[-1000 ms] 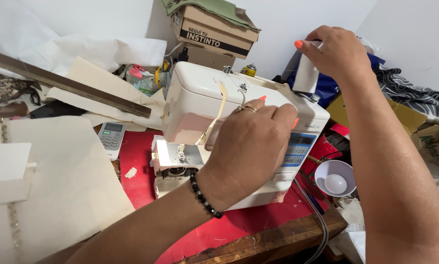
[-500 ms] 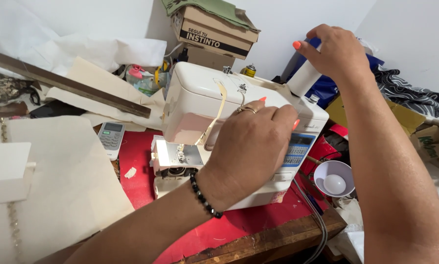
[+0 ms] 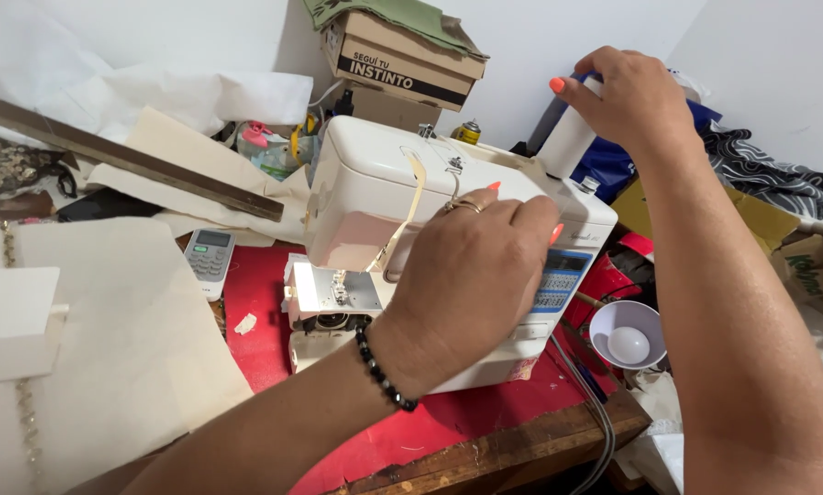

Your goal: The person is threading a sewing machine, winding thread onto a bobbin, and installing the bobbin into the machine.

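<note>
A white sewing machine (image 3: pixel 375 183) stands on a red table top (image 3: pixel 255 312). My left hand (image 3: pixel 475 275), with a ring and a black bead bracelet, rests on the machine's front body, fingers curled over its top edge. My right hand (image 3: pixel 627 96) reaches behind the machine's right end and grips a white thread spool (image 3: pixel 569 137) held upright above the top. A cream tape (image 3: pixel 407 215) hangs down the machine's front near the needle area (image 3: pixel 338 293).
Cream fabric (image 3: pixel 109 348) covers the table's left side, with a white remote (image 3: pixel 208 261) beside it. A long wooden bar (image 3: pixel 127 160) lies at the back left. Cardboard boxes (image 3: pixel 402 64) stand behind the machine. A white bowl-shaped lamp (image 3: pixel 624 335) and a black cable (image 3: pixel 595 412) sit at the right.
My right hand has drawn slightly back and to the right with the white spool. My left hand stays on the machine.
</note>
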